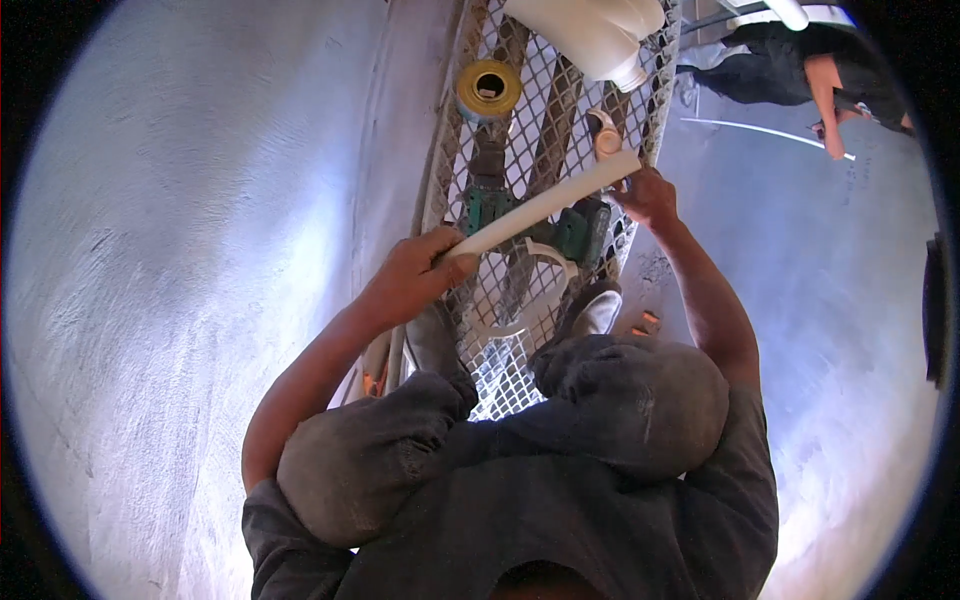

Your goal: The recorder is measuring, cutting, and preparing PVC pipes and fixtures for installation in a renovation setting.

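A straight white plastic pipe (550, 205) lies slantwise across my two hands, its right end farther away. My left hand (415, 275) is closed round its near left end, thumb on top. At the far right end my right hand (648, 197) has its fingers curled against the pipe's underside; the fingertips are partly hidden. Below the pipe, a dark green power tool (485, 205) rests on the metal mesh, partly covered by it. A thin, curved white piece (548, 290) lies between my feet. Just beyond the pipe's right end is a copper-coloured curved metal tool (606, 138).
A yellow-rimmed round roll or tin (488, 88) and a white plastic jug (590, 35) lie farther along the narrow mesh walkway (545, 125). Smooth grey walls (200, 300) rise on both sides. At the upper right another person's arm (823, 90) is near a thin white strip (765, 128).
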`<state>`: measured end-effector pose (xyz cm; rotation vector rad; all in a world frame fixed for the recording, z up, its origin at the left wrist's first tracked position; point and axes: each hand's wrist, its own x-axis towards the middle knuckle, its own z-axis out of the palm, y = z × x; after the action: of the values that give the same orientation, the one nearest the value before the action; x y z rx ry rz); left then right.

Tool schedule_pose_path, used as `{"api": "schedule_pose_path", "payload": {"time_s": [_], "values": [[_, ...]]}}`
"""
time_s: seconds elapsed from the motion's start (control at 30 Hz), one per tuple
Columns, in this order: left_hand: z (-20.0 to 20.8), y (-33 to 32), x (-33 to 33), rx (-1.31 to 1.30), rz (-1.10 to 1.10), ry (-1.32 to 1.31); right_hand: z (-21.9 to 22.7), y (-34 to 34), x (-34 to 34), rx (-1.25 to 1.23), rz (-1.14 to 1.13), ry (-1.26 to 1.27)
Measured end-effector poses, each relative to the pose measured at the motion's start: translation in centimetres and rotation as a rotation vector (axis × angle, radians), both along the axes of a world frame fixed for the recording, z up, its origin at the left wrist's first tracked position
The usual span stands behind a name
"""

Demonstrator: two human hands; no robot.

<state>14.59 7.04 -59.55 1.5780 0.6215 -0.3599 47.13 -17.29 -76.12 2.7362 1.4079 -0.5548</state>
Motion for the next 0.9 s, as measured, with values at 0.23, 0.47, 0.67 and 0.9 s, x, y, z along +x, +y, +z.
{"api": "schedule_pose_path", "payload": {"time_s": [0.23,0.47,0.67,0.9], "values": [[-3.1,-3.2,1.6,-0.352,0.044,0.058,5.7,0.9,-0.3,0.117,-0.1,0.021],[-3.6,-5.2,4.5,-0.335,-0.09,-0.008,14.2,3.0,-7.1,0.263,-0.387,1.298],[-3.3,-5.6,6.0,-0.293,-0.085,-0.059,17.0,3.0,-7.6,0.077,-0.415,1.446],[-3.3,-5.5,5.1,-0.178,-0.122,-0.075,25.2,6.5,-10.5,0.206,0.578,0.385]]}}
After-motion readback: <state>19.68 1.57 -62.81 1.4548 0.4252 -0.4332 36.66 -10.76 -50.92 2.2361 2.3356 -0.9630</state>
